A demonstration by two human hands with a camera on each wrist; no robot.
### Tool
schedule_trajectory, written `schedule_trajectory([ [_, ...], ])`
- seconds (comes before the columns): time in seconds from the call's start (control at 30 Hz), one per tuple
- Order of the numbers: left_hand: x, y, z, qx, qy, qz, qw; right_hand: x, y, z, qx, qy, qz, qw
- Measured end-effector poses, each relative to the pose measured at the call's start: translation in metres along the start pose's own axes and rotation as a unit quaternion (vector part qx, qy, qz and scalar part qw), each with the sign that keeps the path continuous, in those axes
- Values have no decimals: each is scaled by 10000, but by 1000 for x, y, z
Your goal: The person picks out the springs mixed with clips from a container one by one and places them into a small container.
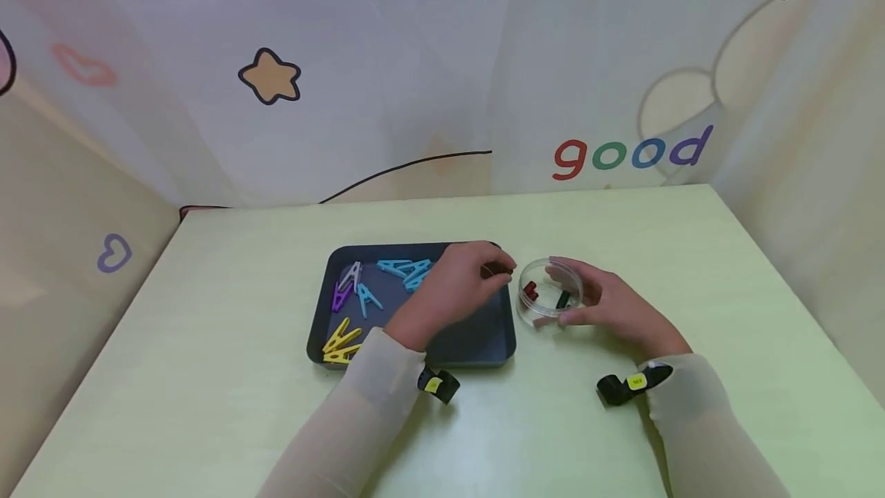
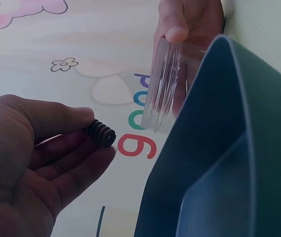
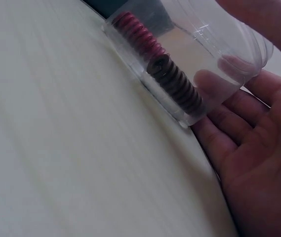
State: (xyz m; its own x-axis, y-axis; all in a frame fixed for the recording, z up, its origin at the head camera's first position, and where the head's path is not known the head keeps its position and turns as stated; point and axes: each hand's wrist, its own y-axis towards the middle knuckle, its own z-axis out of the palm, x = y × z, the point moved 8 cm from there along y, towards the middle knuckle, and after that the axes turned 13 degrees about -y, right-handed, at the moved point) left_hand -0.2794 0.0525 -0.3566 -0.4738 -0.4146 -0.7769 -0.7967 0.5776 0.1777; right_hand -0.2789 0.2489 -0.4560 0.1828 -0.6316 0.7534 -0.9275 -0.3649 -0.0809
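Between thumb and fingertips, my left hand (image 1: 452, 287) pinches a short dark coil spring (image 2: 102, 132). This hand is above the right part of a dark tray (image 1: 473, 340), close to its right edge. Just right of the tray, my right hand (image 1: 611, 306) grips a clear round plastic jar (image 1: 550, 313) from its right side, thumb and fingers around the wall. Inside the jar lie a red coil spring (image 3: 139, 34) and a dark coil spring (image 3: 177, 84). The head view hides the pinched spring mostly behind the left fingers.
In the tray, yellow clothespins (image 1: 340, 338) lie front left, purple clothespins (image 1: 342, 297) behind them, and several blue clothespins (image 1: 408, 269) toward the back. The pale table (image 1: 207, 375) carries the tray and jar; a printed curtain (image 1: 415, 83) stands behind.
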Motion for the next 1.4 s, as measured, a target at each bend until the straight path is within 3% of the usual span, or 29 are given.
schedule_trajectory([
  [0.5,4,14,12,161,-98,-249,9995,-1,1,-1,8,-47,-13,10000],
  [0.97,-5,20,16,283,-174,-69,9994,1,1,-1,42,48,-99,9999],
  [1.4,-12,24,25,484,-242,-119,9985,-3,1,-3,-45,-133,23,9999],
])
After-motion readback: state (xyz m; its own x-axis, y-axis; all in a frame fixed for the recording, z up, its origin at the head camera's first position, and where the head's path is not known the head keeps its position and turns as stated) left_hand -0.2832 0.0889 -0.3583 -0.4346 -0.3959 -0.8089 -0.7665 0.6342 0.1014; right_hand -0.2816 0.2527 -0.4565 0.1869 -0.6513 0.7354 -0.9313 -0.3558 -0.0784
